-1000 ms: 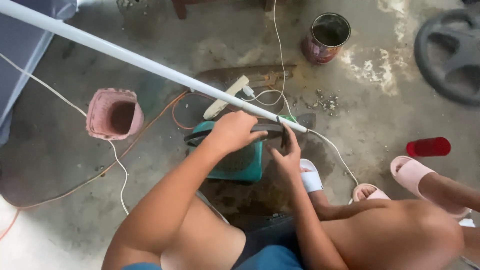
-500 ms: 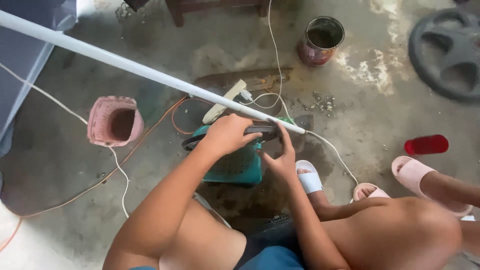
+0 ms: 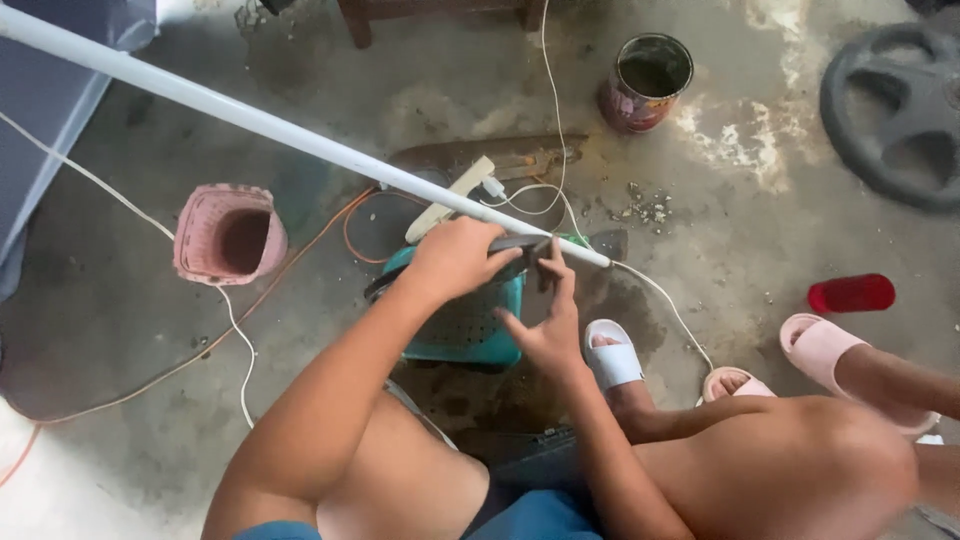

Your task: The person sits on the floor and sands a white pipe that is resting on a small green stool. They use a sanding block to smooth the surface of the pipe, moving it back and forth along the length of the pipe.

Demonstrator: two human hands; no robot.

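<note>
Head view: a long white pipe (image 3: 280, 125) slants across the concrete floor (image 3: 420, 80), its near end resting over a teal plastic stool (image 3: 470, 320). On top of the stool, the left hand (image 3: 455, 262) is clenched around a dark flat tool (image 3: 520, 245) lying just under the pipe's end. The right hand (image 3: 548, 325) is released, fingers spread, fingertips touching the tool beside the pipe's end. Left of the stool stands a pink basket (image 3: 228, 235); beyond it a rusty paint can (image 3: 648, 82); right of it, a white sandal (image 3: 612, 358) and a red cylinder (image 3: 852, 293).
</note>
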